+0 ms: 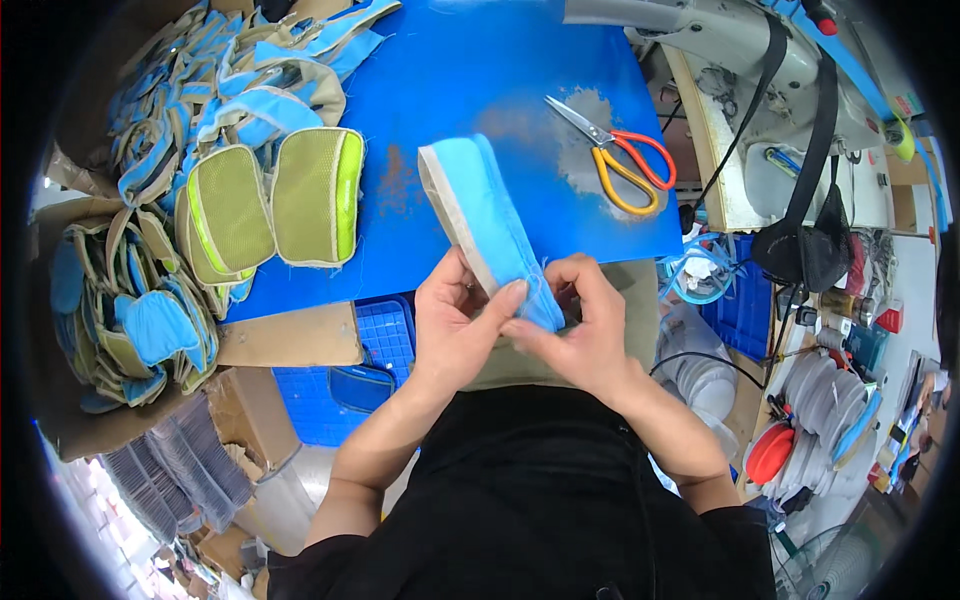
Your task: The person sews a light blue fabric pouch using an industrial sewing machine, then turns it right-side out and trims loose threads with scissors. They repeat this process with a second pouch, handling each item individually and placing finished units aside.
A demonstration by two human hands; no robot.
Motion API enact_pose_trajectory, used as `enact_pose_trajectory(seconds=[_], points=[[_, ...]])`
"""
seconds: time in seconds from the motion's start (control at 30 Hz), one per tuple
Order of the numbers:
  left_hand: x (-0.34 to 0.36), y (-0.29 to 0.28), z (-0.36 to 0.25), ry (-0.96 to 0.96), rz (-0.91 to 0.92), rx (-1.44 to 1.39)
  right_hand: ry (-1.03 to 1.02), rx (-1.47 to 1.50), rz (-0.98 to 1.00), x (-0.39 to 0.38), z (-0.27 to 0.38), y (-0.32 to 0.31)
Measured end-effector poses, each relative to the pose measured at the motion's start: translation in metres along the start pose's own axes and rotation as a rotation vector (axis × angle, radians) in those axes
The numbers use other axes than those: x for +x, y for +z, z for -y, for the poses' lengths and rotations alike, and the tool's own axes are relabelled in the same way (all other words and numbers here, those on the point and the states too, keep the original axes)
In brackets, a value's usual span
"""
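A long light-blue fabric piece with a beige side (483, 208) is held at its lower end, tilted over the front edge of the blue work table (420, 60). My left hand (462, 325) grips its beige side with thumb and fingers. My right hand (580, 325) pinches the lower blue end, where loose threads show. Scissors with orange and yellow handles (630, 190) lie open-bladed on the table to the right. Left of the piece lie olive mesh pads with bright green trim (310, 195).
Piles of blue and beige fabric pieces (285, 108) and a carton of padded parts (150, 325) crowd the left. At the right stand a sewing machine (650, 18) with hanging black straps, and stacks of reels (810, 390). A blue plastic basket (305, 410) sits below the table.
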State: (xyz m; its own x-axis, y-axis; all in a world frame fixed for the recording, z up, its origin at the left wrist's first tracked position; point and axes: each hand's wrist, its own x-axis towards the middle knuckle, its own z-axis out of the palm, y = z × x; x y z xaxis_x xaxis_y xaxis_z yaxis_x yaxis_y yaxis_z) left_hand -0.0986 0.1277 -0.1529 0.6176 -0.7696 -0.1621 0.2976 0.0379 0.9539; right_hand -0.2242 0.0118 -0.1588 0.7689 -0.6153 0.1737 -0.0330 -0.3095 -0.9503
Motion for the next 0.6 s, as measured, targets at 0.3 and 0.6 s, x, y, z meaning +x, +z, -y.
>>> enact_pose_trajectory(seconds=[0.3, 0.6], points=[[-0.002, -0.012, 0.005, -0.003, 0.053, -0.147, 0.313, 0.412, -0.282, 0.002, -0.026, -0.026], [0.001, -0.015, 0.007, 0.051, -0.051, -0.224, 0.307, 0.07, -0.212, -0.03, -0.069, -0.056]])
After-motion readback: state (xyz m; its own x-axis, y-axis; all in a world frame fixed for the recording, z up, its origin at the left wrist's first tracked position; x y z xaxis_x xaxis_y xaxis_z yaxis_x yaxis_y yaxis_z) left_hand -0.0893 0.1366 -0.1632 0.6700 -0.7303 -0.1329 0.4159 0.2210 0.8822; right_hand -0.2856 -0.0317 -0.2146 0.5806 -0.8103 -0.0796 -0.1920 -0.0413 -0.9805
